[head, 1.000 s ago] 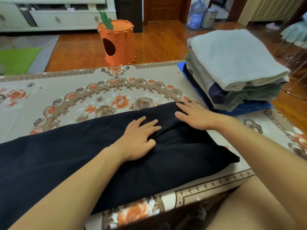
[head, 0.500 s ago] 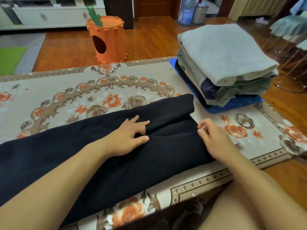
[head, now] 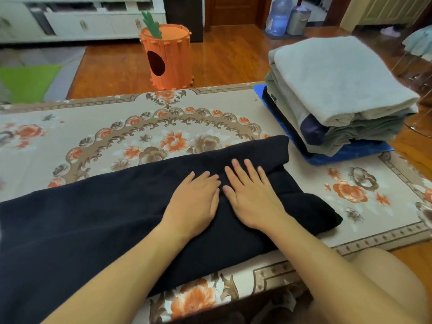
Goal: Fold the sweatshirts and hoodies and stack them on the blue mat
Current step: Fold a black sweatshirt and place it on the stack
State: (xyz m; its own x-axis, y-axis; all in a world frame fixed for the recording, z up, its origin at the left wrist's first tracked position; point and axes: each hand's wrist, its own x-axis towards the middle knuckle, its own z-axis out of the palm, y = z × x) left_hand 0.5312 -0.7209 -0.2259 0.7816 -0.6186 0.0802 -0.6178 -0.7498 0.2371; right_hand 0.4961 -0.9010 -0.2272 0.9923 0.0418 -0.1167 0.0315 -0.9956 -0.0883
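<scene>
Garment: a black sweatshirt (head: 117, 218), thick and matte with a fleece-like nap, lies folded into a long band that runs from 8 o'clock towards 2 o'clock across the rug; its right end is doubled into a soft, rounded ridge.
Your left hand (head: 195, 204): flat on the black fabric, palm down, fingers straight and close together, gripping nothing.
Your right hand (head: 251, 199): flat beside it, fingers straight and slightly fanned, pressing the cloth and holding nothing; the thumbs of the two hands nearly meet.
Garment and hands: the sweatshirt lies under both palms; most of its length stretches out at 9 o'clock of your left hand, and the folded end sits at 1 to 3 o'clock of your right.
Stack: folded sweatshirts and hoodies (head: 339, 97) in pale grey, olive and navy, soft and plump-edged, piled at 1 o'clock of your right hand, apart from the black garment.
Blue mat (head: 350, 153): thin, flat and rectangular beneath that pile, its near edge showing.
Floral rug (head: 163, 127): beige, smooth, printed with orange and brown flowers, beneath everything.
Carrot-shaped bin (head: 167, 59): orange, cylindrical and ribbed, on the glossy wooden floor at 12 o'clock.
</scene>
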